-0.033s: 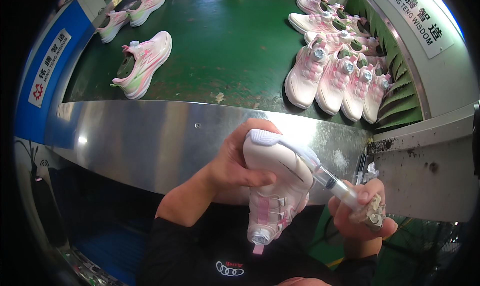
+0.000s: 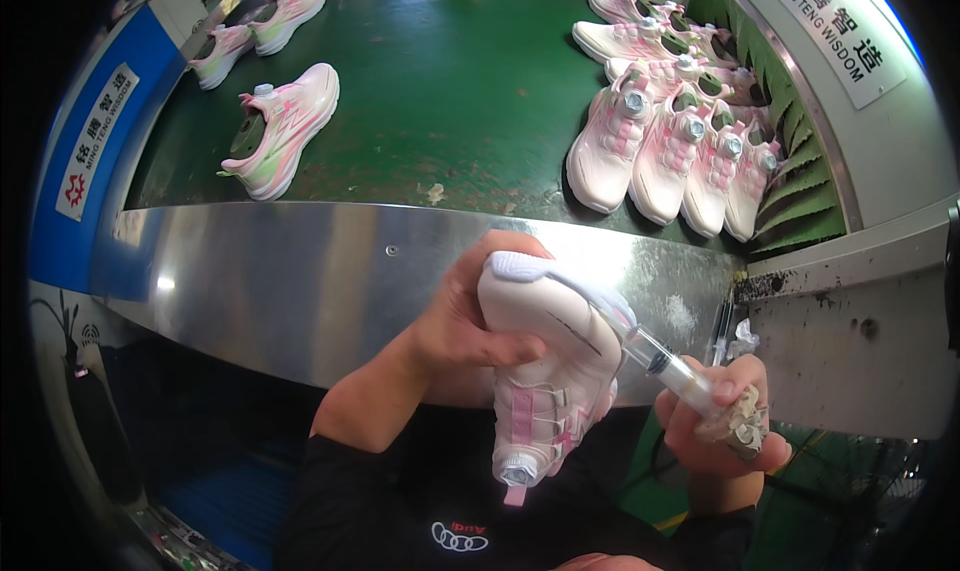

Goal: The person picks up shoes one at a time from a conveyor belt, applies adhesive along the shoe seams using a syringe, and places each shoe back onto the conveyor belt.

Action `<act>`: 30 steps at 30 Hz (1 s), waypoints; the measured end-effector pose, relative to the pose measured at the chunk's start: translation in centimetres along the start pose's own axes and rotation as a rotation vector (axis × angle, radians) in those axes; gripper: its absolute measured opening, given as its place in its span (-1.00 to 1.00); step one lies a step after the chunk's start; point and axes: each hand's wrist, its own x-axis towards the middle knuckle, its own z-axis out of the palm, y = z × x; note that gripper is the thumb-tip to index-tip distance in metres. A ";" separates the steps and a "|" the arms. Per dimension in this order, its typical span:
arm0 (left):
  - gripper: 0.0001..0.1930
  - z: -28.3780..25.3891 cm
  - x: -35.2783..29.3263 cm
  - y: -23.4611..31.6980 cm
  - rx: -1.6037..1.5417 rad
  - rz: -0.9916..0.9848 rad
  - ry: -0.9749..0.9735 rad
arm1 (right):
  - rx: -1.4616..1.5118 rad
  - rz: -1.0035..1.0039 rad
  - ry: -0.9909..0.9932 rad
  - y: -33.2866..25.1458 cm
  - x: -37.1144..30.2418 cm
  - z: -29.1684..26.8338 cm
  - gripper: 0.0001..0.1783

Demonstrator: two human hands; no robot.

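Note:
A pale pink and white sneaker hangs toe up in front of me, with its dial closure and pink strap toward my chest. My left hand is closed round its toe and sole side, thumb across the upper. In my right hand is a clear plastic syringe with a dark plunger seal. Its front end meets the edge of the sole, and the very tip cannot be made out. Crumpled, pale, dried-looking material clings to the syringe's rear end by my fingers.
Beyond a metal ledge lies a green conveyor belt. Several matching sneakers crowd its right side, beside a green strip curtain. Another sneaker lies at left, with a pair behind it. Thin dark tools rest at the ledge's right end.

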 end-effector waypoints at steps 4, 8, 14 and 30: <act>-0.30 -0.4 0.0 0.2 0.020 -0.048 0.059 | 0.035 -0.039 0.010 0.9 -1.0 -1.1 -0.25; -0.29 -1.0 -0.2 0.0 -0.071 -0.146 0.203 | 0.057 -0.024 0.042 1.7 -1.9 -1.9 -0.24; -0.34 -2.3 0.0 -0.5 -0.093 -0.175 0.193 | 0.075 -0.008 0.104 3.3 -3.2 -2.8 -0.23; -0.48 -2.6 1.5 -0.9 -0.215 -0.281 0.367 | 0.094 0.127 0.192 4.5 -6.8 -3.1 -0.23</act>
